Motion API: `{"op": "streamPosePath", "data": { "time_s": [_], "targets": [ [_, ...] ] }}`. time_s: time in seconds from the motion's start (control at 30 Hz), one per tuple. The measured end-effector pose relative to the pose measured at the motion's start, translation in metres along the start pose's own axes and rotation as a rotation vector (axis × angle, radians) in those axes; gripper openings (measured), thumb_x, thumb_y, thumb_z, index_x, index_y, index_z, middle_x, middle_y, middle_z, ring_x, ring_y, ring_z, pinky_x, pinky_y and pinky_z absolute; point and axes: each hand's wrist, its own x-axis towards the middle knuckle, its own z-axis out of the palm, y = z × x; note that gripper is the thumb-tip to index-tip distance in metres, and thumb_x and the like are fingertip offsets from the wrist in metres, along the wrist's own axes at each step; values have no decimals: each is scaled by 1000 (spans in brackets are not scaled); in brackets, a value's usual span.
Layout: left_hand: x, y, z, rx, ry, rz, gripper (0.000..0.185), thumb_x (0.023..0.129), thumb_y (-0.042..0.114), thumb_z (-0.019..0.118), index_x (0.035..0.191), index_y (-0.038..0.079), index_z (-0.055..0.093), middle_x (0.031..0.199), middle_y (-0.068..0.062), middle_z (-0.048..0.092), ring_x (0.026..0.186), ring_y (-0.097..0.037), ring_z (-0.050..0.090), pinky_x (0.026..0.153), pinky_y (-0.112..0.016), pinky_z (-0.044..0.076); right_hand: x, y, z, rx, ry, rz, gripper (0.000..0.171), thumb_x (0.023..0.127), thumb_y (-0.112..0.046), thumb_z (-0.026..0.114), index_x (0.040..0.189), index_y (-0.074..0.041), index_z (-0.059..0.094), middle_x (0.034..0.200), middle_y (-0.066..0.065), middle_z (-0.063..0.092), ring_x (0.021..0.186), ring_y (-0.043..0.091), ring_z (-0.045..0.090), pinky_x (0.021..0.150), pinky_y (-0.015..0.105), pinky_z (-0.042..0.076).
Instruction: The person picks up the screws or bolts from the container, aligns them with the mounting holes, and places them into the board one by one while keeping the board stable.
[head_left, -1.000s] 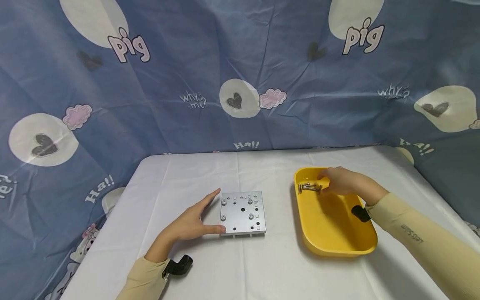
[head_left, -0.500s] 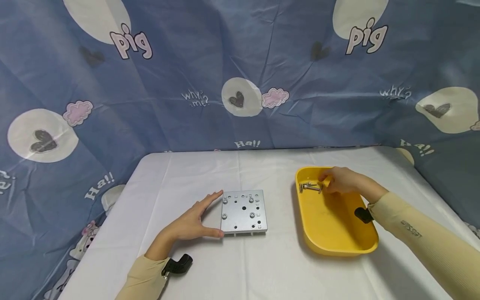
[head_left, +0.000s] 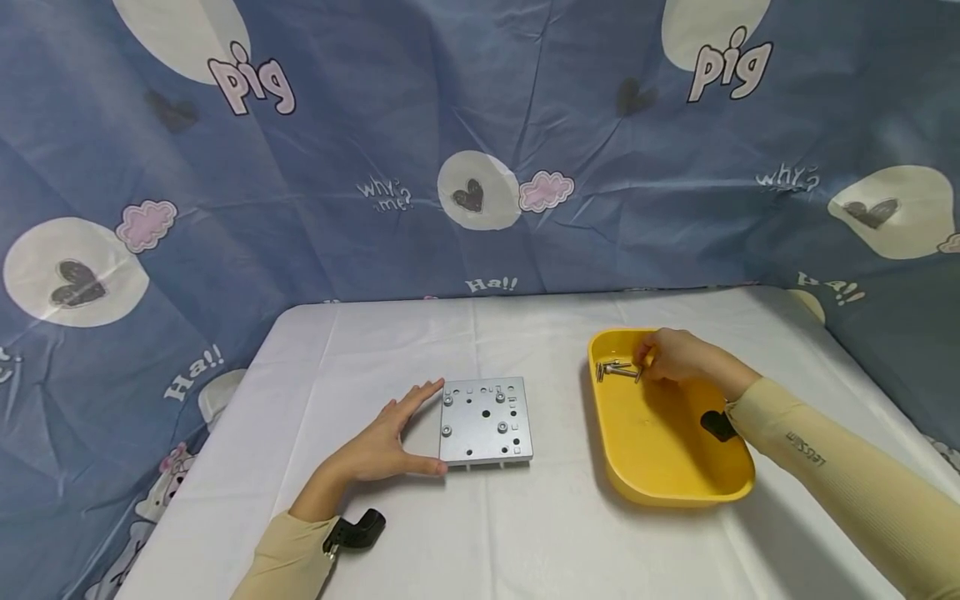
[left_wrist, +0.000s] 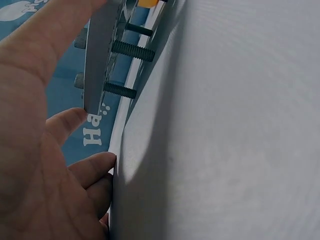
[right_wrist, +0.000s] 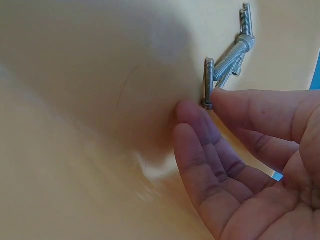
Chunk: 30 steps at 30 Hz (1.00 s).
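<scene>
The plate (head_left: 485,420) looks like matt, brushed grey metal, and the bolts (right_wrist: 227,59) are dull silvery steel with rough threads. The tray (head_left: 675,467) is smooth yellow plastic with a soft sheen, sitting on a white tablecloth (head_left: 525,533) that's matt woven fabric.

The metal plate (head_left: 486,420) lies in the middle of the table (head_left: 525,533). The tray (head_left: 667,475) sits to its right. The bolts (head_left: 617,370) lie in the tray's far left corner.
</scene>
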Motion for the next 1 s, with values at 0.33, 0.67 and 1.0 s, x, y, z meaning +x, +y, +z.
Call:
{"op": "streamPosePath", "data": {
  "time_s": [0.33,0.67,1.0],
  "targets": [
    [0,-1,1,-11,1,-11,124,73,44,99,172,28,27,180,-18,17,168,-45,7,134,-68,-4,1,1,3,0,24,-1,22,90,-2,73,111,1,72,90,12,70,74,17,62,65,26,51],
    [-1,-1,2,5,12,4,123,74,43,99,172,27,26,179,-20,18,167,-48,8,133,-70,-4,1,1,5,-7,38,-8,21,89,-1,73,110,2,72,89,13,71,74,16,64,65,26,52],
    [-1,-2,2,18,9,5,122,75,46,98,172,28,26,180,-19,18,168,-46,9,134,-69,-3,-1,2,8,-30,57,-25,16,90,-1,75,105,4,74,92,14,74,76,19,66,67,29,55]
  ]
}}
